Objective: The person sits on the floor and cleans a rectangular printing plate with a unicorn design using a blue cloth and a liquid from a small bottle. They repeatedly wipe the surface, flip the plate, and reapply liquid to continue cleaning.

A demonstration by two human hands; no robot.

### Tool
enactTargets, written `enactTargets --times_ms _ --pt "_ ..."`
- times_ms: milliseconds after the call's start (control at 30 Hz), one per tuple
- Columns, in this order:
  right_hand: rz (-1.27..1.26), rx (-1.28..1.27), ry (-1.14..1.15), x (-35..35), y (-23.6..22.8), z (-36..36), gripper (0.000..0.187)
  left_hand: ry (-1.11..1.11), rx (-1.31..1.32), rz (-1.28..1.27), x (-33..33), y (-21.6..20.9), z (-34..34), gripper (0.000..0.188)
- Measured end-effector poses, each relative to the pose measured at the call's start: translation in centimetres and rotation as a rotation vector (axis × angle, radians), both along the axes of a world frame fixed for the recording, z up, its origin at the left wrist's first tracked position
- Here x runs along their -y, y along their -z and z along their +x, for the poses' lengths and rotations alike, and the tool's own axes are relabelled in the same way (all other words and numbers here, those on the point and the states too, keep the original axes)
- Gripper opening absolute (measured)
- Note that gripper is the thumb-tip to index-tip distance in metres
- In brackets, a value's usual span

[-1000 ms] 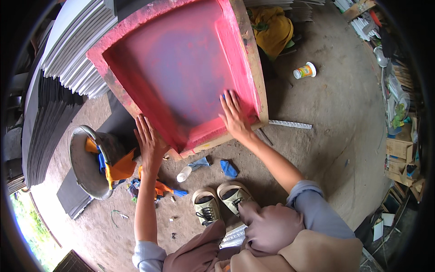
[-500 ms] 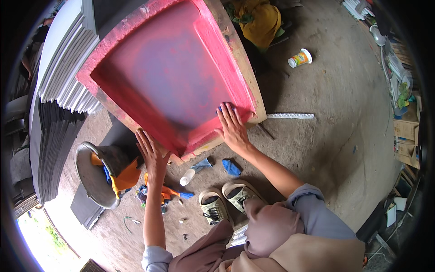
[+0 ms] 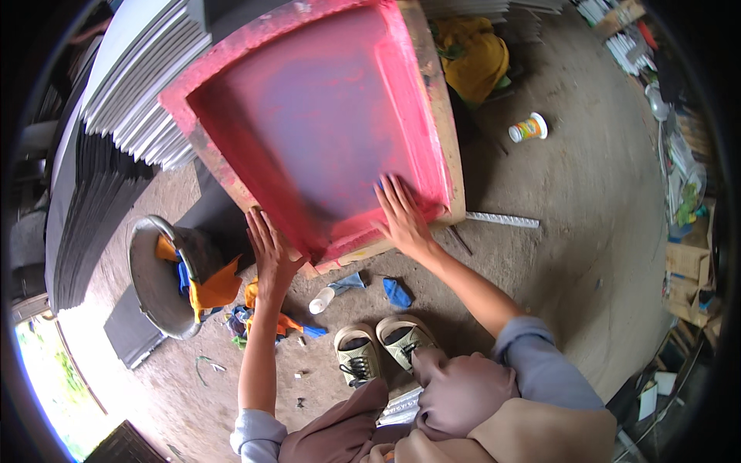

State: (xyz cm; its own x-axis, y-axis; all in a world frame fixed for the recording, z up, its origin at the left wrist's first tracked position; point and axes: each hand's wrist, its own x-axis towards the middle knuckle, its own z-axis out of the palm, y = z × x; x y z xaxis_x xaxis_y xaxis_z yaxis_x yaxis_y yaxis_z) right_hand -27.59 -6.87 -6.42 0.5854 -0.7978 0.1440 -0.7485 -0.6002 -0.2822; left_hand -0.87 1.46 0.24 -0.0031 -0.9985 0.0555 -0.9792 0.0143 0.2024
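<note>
A wooden screen-printing frame point(image 3: 428, 85), smeared with pink ink, is tilted in front of me around a greyish mesh point(image 3: 312, 127). My left hand point(image 3: 272, 251) lies against the frame's near left corner, fingers stretched out along the wood. Over the near right inner edge my right hand point(image 3: 404, 220) spreads its fingers onto the mesh. A little blue shows at its fingertips; what it is I cannot make out. What the frame rests on is hidden beneath it.
Left stands a bucket point(image 3: 143, 282) with orange and blue cloths, below stacked white sheets point(image 3: 143, 92) and black sheets point(image 3: 89, 208). A white tube point(image 3: 321, 301), a blue cloth scrap point(image 3: 397, 292) and my shoes point(image 3: 356, 353) are near. A cup point(image 3: 528, 128) and a yellow cloth point(image 3: 472, 62) lie right.
The view has shifted, so the frame and surroundings appear slightly further right. Both hands stay on the frame in nearly the same places.
</note>
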Motion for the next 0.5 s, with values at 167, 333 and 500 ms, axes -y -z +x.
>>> enactTargets --times_ms 167,333,500 --pt "-0.174 0.05 -0.014 6.7 -2.5 0.5 0.072 -0.005 0.03 -0.029 0.4 1.1 -0.2 0.126" --pt "-0.458 0.33 0.136 18.0 -9.7 7.0 0.068 0.016 0.009 -0.052 0.4 1.6 -0.2 0.131" --pt "-0.339 -0.097 -0.318 9.8 -5.3 6.7 0.063 0.0 -0.001 -0.044 -0.1 1.7 0.9 0.131"
